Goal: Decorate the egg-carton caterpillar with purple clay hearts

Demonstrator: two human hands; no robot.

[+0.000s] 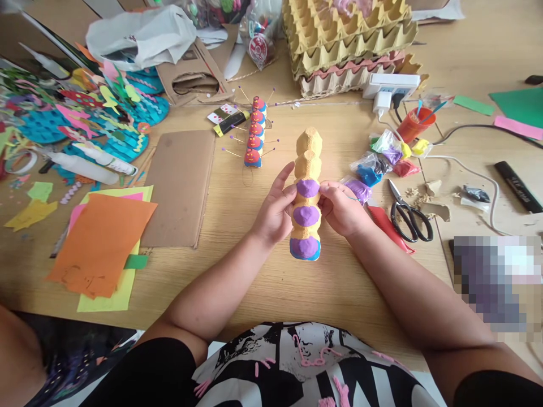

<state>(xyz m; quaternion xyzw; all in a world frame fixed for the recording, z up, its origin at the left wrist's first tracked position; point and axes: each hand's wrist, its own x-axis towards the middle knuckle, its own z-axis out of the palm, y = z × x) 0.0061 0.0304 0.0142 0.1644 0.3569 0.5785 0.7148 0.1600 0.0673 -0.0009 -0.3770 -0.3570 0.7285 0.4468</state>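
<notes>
Between my two hands is a long bumpy strip (307, 165), yellow-orange, with purple clay on its three nearest bumps and a blue edge at the near end. My left hand (275, 209) holds its left side, thumb against the purple bump and index finger raised. On the right side, my right hand (340, 208) pinches the strip's edge near the same bump. A thin blue-green strand shows by the right fingers. Beyond the left hand stands a similar row of red and blue bumps (255, 135) with small faces and purple-tipped sticks.
Scissors (409, 215), clay bags (371, 169) and a red cup (416, 125) lie to the right. Egg trays (348, 45) are stacked at the back. Cardboard (180, 186), orange paper (104, 243) and blue decorated pieces (127, 150) are left. Another person's arm (17, 350) shows lower left.
</notes>
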